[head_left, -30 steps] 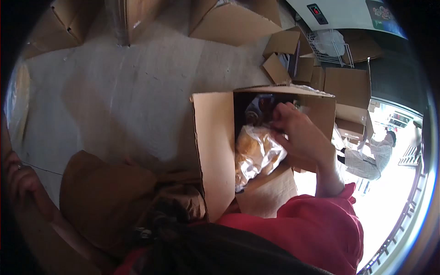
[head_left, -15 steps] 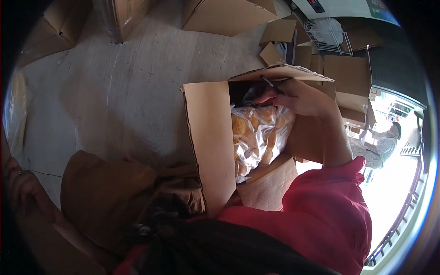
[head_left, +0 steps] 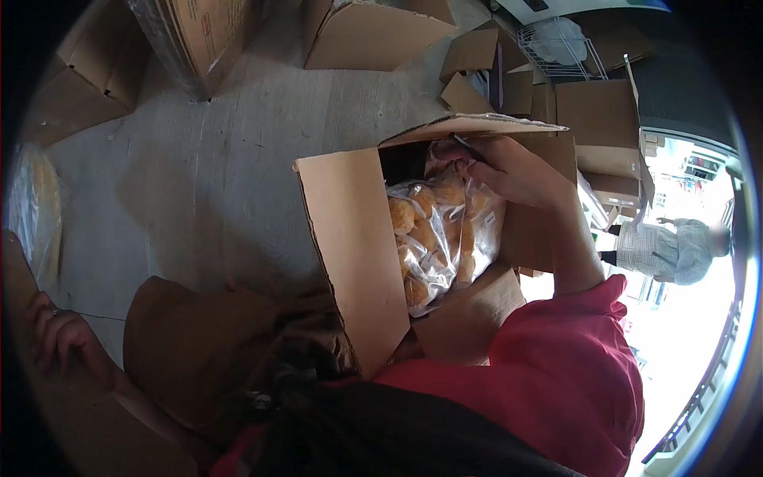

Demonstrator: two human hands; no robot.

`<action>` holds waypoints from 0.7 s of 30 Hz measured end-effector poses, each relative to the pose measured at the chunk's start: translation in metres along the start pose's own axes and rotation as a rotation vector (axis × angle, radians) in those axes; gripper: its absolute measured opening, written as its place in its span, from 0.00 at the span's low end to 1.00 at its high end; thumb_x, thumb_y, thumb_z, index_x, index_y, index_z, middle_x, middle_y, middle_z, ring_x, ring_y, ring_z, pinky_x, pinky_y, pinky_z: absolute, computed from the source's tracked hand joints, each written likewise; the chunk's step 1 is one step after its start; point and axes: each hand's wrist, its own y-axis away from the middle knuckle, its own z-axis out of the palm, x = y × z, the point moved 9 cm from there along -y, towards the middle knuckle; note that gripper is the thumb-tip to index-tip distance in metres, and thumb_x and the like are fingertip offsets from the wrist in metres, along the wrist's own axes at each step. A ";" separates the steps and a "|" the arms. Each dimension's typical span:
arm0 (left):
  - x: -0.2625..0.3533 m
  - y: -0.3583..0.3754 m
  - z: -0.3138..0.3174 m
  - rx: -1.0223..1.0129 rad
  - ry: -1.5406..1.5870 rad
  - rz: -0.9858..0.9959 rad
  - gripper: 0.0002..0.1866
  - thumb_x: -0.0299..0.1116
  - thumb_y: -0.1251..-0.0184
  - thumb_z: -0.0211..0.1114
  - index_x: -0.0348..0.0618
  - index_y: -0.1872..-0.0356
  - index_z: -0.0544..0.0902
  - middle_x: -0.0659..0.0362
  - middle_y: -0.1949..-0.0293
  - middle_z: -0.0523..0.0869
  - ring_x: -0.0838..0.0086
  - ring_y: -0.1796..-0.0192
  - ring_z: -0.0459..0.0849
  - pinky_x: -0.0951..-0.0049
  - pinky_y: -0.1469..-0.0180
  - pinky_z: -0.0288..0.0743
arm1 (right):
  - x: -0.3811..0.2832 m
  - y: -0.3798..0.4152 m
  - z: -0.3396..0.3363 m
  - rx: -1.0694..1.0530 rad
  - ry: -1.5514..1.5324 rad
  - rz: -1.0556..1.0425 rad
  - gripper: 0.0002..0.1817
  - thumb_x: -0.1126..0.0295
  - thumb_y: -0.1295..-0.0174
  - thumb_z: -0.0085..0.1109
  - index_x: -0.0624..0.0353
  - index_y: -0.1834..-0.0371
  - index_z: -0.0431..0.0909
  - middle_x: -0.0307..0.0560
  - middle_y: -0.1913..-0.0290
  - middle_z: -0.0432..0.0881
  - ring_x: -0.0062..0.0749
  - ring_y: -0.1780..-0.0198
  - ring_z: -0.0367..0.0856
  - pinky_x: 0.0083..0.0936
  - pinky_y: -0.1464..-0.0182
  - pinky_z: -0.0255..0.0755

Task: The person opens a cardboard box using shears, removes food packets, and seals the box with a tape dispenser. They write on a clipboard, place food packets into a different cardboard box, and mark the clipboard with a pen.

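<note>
In the lower left of the frame, nearest my camera: left hand (head_left: 70, 340), fingers curled against a brown cardboard surface (head_left: 17, 272). Whether it grips anything, I cannot tell.

Lower right, a red sleeve (head_left: 564, 358) leads me up to the right hand (head_left: 520, 171), reaching into the open carton (head_left: 354, 246) at mid-frame. Thumb and fingers pinch a dark, slim, pen-like object (head_left: 469, 148); whether plastic is caught there too, I cannot make out.

Just below those fingers, inside the carton, lies the clear plastic bag (head_left: 429, 246) of golden-brown pieces. Change noted: a second ago the hand sat lower over the carton's mouth, and I saw no slim object. Now it is up by the top flap, and more of the bag shows. My reading: the work has shifted to the bag's upper end, with the contents easier to view.

Beyond, pale floor (head_left: 238, 119); another carton (head_left: 381, 40) at the top. Far right, a person in pale clothing (head_left: 683, 250), side-on a second ago, now squarer to me.
</note>
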 end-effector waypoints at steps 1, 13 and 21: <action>-0.001 -0.001 0.002 -0.035 -0.049 -0.045 0.08 0.36 0.31 0.39 0.43 0.62 0.64 0.61 0.81 0.77 0.77 0.83 0.78 0.83 0.89 0.65 | -0.001 0.002 -0.003 0.007 -0.004 0.000 0.17 0.67 0.42 0.45 0.60 0.53 0.75 0.60 0.59 0.78 0.52 0.55 0.74 0.36 0.50 0.67; -0.022 0.002 0.001 -0.053 -0.051 -0.003 0.09 0.33 0.35 0.49 0.41 0.57 0.66 0.60 0.76 0.78 0.78 0.80 0.78 0.83 0.85 0.66 | -0.016 0.052 0.000 0.271 0.262 0.150 0.13 0.64 0.46 0.54 0.61 0.63 0.79 0.54 0.61 0.77 0.47 0.55 0.74 0.36 0.52 0.69; -0.025 0.007 0.002 -0.160 -0.339 -0.075 0.17 0.36 0.33 0.46 0.36 0.48 0.66 0.57 0.65 0.78 0.76 0.68 0.79 0.78 0.75 0.70 | -0.058 0.045 0.054 0.624 0.398 0.153 0.11 0.69 0.55 0.58 0.57 0.66 0.78 0.50 0.57 0.70 0.45 0.49 0.67 0.37 0.50 0.68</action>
